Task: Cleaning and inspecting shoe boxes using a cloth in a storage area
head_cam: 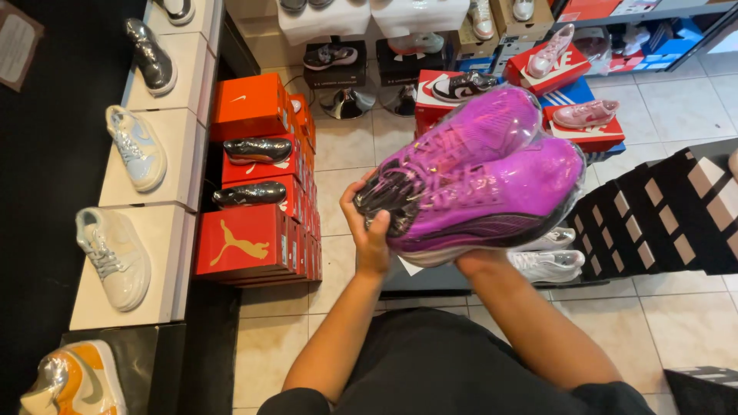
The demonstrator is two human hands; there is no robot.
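Tiled aisle between stacked orange boxes [254, 184] (left) and patterned boxes [661, 215]; both hands' fingers [367, 223] grasp wrapped purple shoes [477, 173]

The right hand [478, 261] lies mostly hidden beneath the purple shoes [480, 173].

One head-worn camera looks steeply down from the person's own eye level, close over the raised forearms. It faces forward across the tiled floor [350, 146] toward stacked shoe boxes [246, 242].

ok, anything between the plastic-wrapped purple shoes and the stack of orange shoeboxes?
Head view: only the left hand gripping the plastic-wrapped purple shoes, then bare tiled floor to the orange shoeboxes.
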